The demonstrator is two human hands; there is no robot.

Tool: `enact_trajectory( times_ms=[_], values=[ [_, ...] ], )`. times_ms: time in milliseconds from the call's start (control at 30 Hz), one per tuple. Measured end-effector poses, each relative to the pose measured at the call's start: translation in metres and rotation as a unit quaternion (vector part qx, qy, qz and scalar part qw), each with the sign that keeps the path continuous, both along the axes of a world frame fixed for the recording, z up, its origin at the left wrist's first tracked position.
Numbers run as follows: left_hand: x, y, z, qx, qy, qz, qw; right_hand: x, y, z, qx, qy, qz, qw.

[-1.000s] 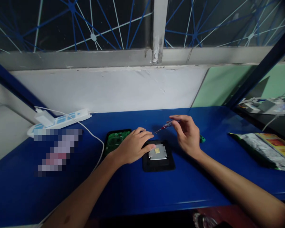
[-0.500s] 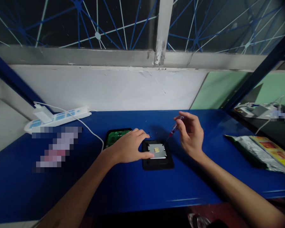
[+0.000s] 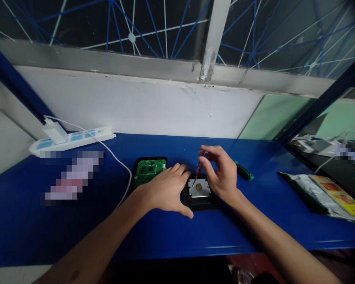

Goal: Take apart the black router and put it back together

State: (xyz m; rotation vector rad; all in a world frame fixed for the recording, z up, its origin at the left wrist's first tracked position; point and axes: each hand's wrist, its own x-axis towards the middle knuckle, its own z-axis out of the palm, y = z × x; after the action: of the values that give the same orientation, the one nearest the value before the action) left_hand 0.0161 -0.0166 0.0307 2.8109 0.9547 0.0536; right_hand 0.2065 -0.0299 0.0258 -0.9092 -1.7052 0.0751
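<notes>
My right hand (image 3: 223, 173) is closed on a small screwdriver (image 3: 198, 170) with a clear purplish handle and a red collar. Its thin shaft slants down to the left side of a silver metal plate (image 3: 205, 191), which has a small tan square pad (image 3: 198, 187) in its middle. The plate sits in a flat black case (image 3: 199, 205) on the blue table. My left hand (image 3: 168, 189) spans the left side of this case, thumb and fingers apart; whether it touches the case I cannot tell. Behind it lies a green circuit board (image 3: 149, 170) in a black housing, partly covered by that hand.
Right of my right hand lies a green-and-black handle (image 3: 244, 171). A foil packet (image 3: 325, 193) rests farther right. On the left are a white power strip (image 3: 77, 138) with a plug, a white cable (image 3: 115, 156) and a blurred-out object (image 3: 77, 175).
The screwdriver tip has moved from the plate's upper right corner to its left side. My left thumb has come off the plate. The green-and-black handle has come into sight.
</notes>
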Motion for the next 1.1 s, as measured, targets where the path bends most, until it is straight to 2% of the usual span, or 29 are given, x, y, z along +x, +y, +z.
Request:
enact_trajectory(
  times_ms=[533, 800, 967, 1100],
  values=[
    [0.002, -0.001, -0.006, -0.002, -0.020, -0.008, 1.000, 0.001, -0.003, -0.007, 0.004, -0.038, -0.003, 0.999],
    [0.002, 0.001, -0.006, -0.019, -0.035, -0.014, 0.999, -0.003, -0.011, -0.007, -0.055, 0.021, 0.042, 0.997],
    [0.002, 0.001, -0.006, -0.028, -0.053, -0.018, 0.998, -0.008, -0.010, -0.005, -0.120, 0.098, 0.128, 0.979],
    [0.002, 0.000, -0.004, -0.032, -0.058, -0.015, 0.998, -0.009, -0.007, -0.003, -0.119, 0.139, 0.140, 0.973]
  ],
)
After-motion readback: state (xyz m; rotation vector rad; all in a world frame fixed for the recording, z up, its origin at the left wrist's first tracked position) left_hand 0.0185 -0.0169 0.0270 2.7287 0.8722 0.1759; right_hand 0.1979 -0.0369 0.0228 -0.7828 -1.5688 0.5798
